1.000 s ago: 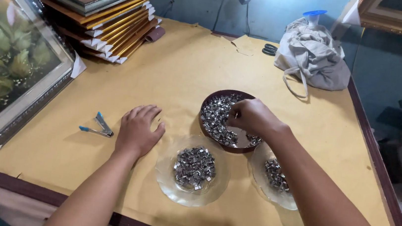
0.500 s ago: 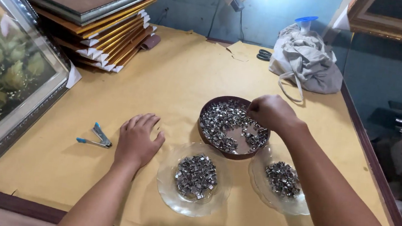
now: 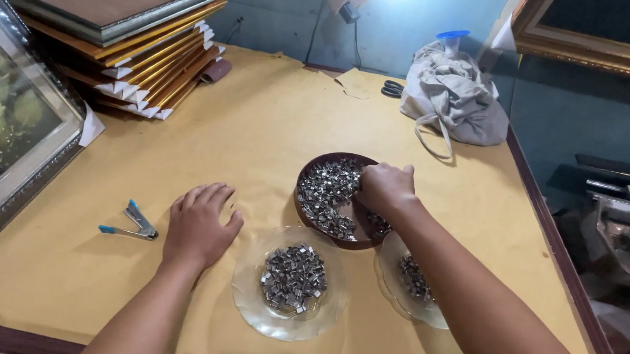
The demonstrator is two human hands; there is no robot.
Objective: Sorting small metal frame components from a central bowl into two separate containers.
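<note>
Right hand (image 3: 384,190): curled, fingertips down among metal clips (image 3: 329,194) in brown bowl (image 3: 315,171), mid-surface; pinch hidden.
Left hand (image 3: 199,223): spread flat, farther, left of glass plate (image 3: 247,302).

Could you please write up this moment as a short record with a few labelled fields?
Surface: table covered in yellow paper
Left hand: flat on the paper, holding nothing
Right hand: reaching into the brown bowl of small metal clips; grip hidden
Front dishes: two glass plates with smaller clip piles
Nearby: blue-handled tool, stack of frames, grey bag, scissors
</note>
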